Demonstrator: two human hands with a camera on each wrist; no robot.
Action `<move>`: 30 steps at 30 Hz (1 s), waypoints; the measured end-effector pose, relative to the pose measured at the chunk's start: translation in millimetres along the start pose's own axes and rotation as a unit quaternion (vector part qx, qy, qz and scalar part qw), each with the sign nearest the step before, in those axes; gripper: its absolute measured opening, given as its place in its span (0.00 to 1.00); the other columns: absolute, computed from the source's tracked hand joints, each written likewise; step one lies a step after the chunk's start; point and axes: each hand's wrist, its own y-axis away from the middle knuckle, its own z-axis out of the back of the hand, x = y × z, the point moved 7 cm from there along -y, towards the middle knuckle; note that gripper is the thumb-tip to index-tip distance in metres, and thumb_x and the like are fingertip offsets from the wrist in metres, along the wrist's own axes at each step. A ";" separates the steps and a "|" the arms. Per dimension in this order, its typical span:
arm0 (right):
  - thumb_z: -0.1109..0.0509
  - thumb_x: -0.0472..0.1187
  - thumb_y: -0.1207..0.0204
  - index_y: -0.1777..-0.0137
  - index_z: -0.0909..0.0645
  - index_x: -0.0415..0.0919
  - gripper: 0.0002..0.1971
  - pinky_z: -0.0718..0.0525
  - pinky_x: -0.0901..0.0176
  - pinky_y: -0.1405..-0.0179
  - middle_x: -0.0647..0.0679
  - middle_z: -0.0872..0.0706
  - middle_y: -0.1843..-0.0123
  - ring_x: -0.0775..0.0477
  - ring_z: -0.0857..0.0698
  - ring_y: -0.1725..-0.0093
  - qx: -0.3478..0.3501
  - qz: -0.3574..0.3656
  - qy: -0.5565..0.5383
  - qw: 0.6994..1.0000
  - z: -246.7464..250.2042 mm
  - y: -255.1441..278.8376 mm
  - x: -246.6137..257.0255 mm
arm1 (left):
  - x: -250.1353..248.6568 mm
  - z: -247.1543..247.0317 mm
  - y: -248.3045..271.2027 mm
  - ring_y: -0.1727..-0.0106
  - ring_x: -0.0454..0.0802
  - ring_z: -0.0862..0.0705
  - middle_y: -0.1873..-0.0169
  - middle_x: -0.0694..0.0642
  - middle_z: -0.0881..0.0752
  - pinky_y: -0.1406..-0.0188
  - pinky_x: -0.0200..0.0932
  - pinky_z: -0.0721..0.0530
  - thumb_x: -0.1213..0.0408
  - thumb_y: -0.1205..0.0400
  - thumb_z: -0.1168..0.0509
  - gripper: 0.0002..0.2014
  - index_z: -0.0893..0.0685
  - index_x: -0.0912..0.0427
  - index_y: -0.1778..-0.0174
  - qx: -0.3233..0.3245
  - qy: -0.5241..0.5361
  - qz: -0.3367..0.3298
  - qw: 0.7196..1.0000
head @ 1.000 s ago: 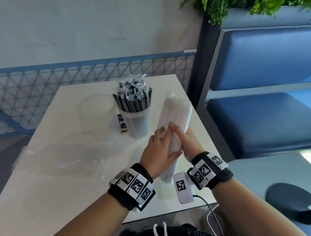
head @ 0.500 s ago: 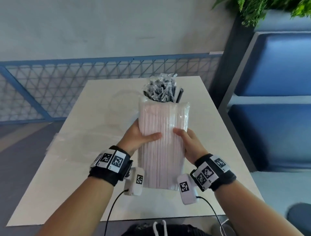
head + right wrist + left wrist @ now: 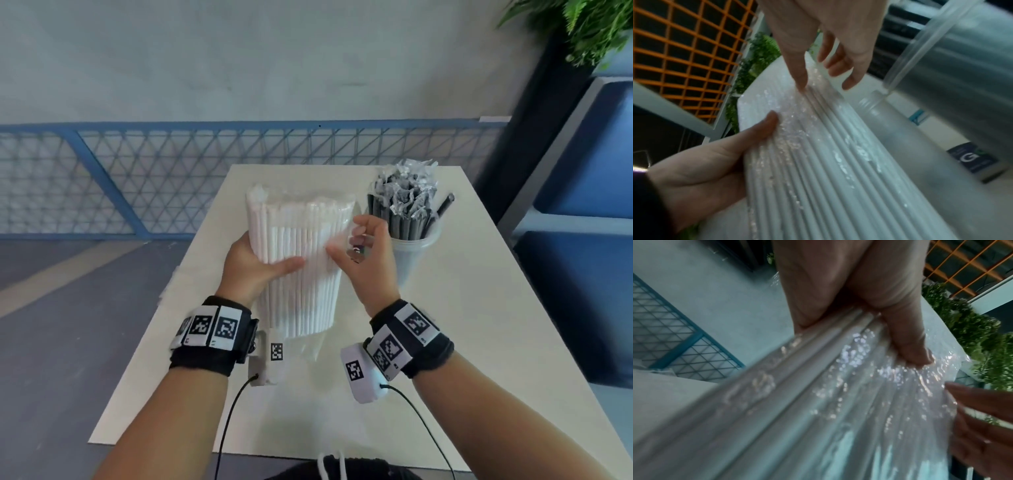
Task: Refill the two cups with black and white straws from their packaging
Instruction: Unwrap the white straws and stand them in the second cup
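Observation:
A clear-wrapped pack of white straws (image 3: 301, 260) is held upright above the table (image 3: 445, 342). My left hand (image 3: 255, 265) grips its left side, thumb across the front, as the left wrist view (image 3: 906, 344) also shows. My right hand (image 3: 356, 246) is at the pack's right edge, thumb pressed on the wrapping (image 3: 801, 84) and fingers curled, and it seems to pinch the plastic. A clear cup (image 3: 416, 255) full of black straws (image 3: 402, 219), wrapper ends crumpled on top, stands just right of my right hand. No second cup is in view.
The table's right and near parts are bare. A blue mesh railing (image 3: 171, 178) runs behind it and on the left. Blue bench seats (image 3: 589, 178) stand on the right under a plant (image 3: 589, 24). A dark label (image 3: 972, 160) lies by the cup.
The pack came up off the table and stands upright, now left of the black-straw cup. My right hand went from gripping the pack's side to thumb and curled fingers at its right edge.

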 end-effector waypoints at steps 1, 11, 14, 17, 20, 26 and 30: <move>0.22 0.37 0.34 0.43 0.29 0.47 0.23 0.17 0.61 0.52 0.52 0.25 0.52 0.53 0.22 0.54 -0.012 0.006 0.006 1.000 -6.5 0.3 1.3 | 4.0 6.4 -3.3 0.50 0.44 0.13 0.54 0.48 0.12 0.49 0.47 0.14 0.57 0.47 0.18 0.27 0.19 0.48 0.53 -0.004 -0.003 0.000 1.000; 0.27 0.35 0.28 0.42 0.25 0.42 0.16 0.19 0.78 0.61 0.48 0.16 0.50 0.57 0.16 0.57 -0.051 -0.049 -0.052 0.996 -51.2 7.3 0.3 | 41.5 48.5 -27.2 0.53 0.40 0.15 0.57 0.46 0.14 0.55 0.38 0.17 0.66 0.40 0.18 0.24 0.20 0.50 0.51 0.039 -0.038 0.023 0.998; 0.26 0.36 0.28 0.42 0.25 0.44 0.17 0.15 0.71 0.54 0.47 0.15 0.48 0.53 0.14 0.53 -0.064 -0.073 -0.074 0.993 -57.2 11.8 -2.8 | 52.0 48.9 -29.6 0.51 0.45 0.14 0.54 0.50 0.12 0.54 0.41 0.16 0.64 0.41 0.18 0.26 0.19 0.52 0.49 0.050 -0.024 0.039 0.998; 0.25 0.35 0.29 0.43 0.26 0.46 0.17 0.13 0.56 0.48 0.47 0.14 0.50 0.51 0.13 0.52 -0.067 -0.114 -0.118 0.984 -60.6 10.0 -4.2 | 53.7 43.6 -33.5 0.47 0.51 0.13 0.51 0.56 0.12 0.48 0.47 0.15 0.63 0.40 0.17 0.29 0.18 0.59 0.43 0.057 -0.029 0.036 0.997; 0.25 0.33 0.30 0.41 0.28 0.41 0.20 0.13 0.58 0.52 0.47 0.14 0.54 0.50 0.13 0.55 -0.086 -0.147 -0.171 0.970 -57.9 2.3 -2.3 | 52.1 37.0 -35.5 0.45 0.52 0.15 0.50 0.56 0.12 0.47 0.47 0.15 0.64 0.39 0.18 0.29 0.19 0.59 0.43 0.055 -0.036 0.032 0.997; 0.27 0.33 0.28 0.38 0.29 0.36 0.21 0.12 0.61 0.58 0.46 0.18 0.62 0.50 0.16 0.61 -0.081 -0.160 -0.163 0.970 -51.5 -14.5 6.5 | 42.6 30.6 -39.6 0.45 0.52 0.15 0.52 0.52 0.13 0.53 0.39 0.17 0.64 0.38 0.18 0.27 0.19 0.56 0.45 0.048 -0.048 0.028 0.997; 0.33 0.27 0.25 0.41 0.33 0.38 0.17 0.12 0.60 0.54 0.43 0.18 0.61 0.50 0.15 0.63 -0.047 -0.177 -0.301 0.936 -50.1 -25.6 19.6 | 29.9 32.0 -43.1 0.44 0.51 0.17 0.50 0.52 0.14 0.54 0.34 0.20 0.66 0.39 0.18 0.28 0.21 0.52 0.45 0.051 -0.072 0.009 0.996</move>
